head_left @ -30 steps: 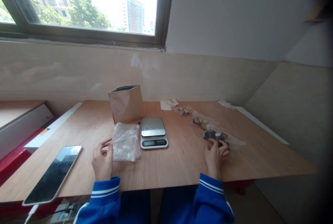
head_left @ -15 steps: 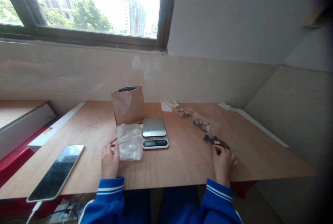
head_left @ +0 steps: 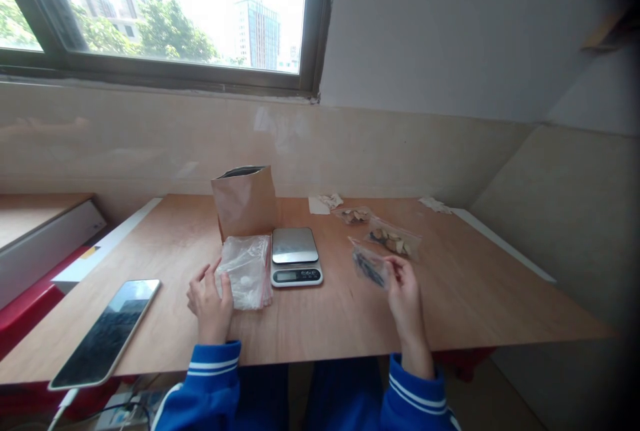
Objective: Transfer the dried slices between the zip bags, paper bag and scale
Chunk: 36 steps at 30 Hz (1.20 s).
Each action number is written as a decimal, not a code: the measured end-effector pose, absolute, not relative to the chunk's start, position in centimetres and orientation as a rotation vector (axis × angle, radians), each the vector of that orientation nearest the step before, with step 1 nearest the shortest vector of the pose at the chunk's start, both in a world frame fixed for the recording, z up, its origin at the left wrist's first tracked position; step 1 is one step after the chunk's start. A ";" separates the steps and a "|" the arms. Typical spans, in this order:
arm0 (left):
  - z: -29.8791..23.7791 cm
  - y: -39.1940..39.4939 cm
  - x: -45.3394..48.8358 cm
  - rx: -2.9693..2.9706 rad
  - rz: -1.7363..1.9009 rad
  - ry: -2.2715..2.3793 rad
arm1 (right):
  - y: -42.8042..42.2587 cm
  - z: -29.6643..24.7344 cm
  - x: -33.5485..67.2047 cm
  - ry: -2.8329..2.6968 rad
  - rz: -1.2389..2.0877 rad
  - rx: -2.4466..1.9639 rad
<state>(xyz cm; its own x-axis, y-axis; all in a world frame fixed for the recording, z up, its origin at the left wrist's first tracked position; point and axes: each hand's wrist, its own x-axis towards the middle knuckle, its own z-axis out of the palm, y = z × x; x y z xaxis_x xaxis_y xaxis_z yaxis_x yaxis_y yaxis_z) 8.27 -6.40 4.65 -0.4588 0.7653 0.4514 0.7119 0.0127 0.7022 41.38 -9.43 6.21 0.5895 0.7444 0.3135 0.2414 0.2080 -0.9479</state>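
My right hand (head_left: 404, 297) pinches the edge of a small clear zip bag (head_left: 369, 265) with dark pieces inside, held up off the table. To the left, my left hand (head_left: 211, 301) rests with fingers apart at the edge of a stack of clear zip bags (head_left: 245, 274). Beside that stack stands a kitchen scale (head_left: 296, 257) with a steel plate and nothing on it. Behind the stack a brown paper pouch (head_left: 244, 203) is upright, its top gaping. Two more clear bags with pale dried slices, a nearer bag (head_left: 393, 239) and a farther bag (head_left: 355, 216), lie to the right.
A phone (head_left: 107, 334) on a white charging cable (head_left: 63, 407) lies at the table's front left. White crumpled paper (head_left: 327, 203) sits near the wall, with another scrap (head_left: 435, 205) farther right. The wooden table (head_left: 340, 324) ends close to my lap.
My right hand has lifted the bag of dark pieces from the table and brought it left, towards the scale. The fingers of my left hand have spread slightly beside the bag stack.
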 end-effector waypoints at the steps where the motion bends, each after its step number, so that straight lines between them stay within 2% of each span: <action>1: 5.5 -6.8 8.6 1.642 1.469 2.050 | -9.3 6.8 40.1 -0.857 0.577 -1.226; 3: 7.2 -7.7 9.5 1.658 1.447 1.656 | -9.0 7.9 37.4 -0.773 0.809 -1.029; 6: 9.7 -9.2 11.3 1.644 1.254 1.299 | -8.7 9.1 33.5 -0.726 1.052 -0.828; 12: 10.8 -10.6 14.5 1.602 1.113 1.106 | -8.6 8.2 29.9 -0.757 1.291 -0.757; 16: 10.4 -10.7 14.8 1.469 1.098 1.119 | -8.2 6.2 29.7 -0.722 1.040 -0.999; 20: 10.7 -10.8 14.7 1.501 1.247 1.152 | -8.2 6.4 29.5 -0.653 0.768 -1.239; 24: 10.6 -10.8 14.8 1.549 1.371 1.241 | -9.3 8.6 28.5 -0.939 0.886 -1.132; 30: 10.4 -10.9 15.2 1.533 1.282 1.179 | -10.7 10.2 26.4 -1.316 1.129 -0.973; 36: 10.9 -11.2 15.4 1.589 1.204 1.052 | -10.7 9.9 26.0 -1.334 1.050 -1.018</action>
<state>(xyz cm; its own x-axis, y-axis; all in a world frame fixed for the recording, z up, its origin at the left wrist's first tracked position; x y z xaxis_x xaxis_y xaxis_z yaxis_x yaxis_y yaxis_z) 15.41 -11.23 10.91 0.1790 0.9509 0.2526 0.1229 -0.2764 0.9532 25.95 -10.66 9.86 -0.0277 0.9710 0.2374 -0.0028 0.2374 -0.9714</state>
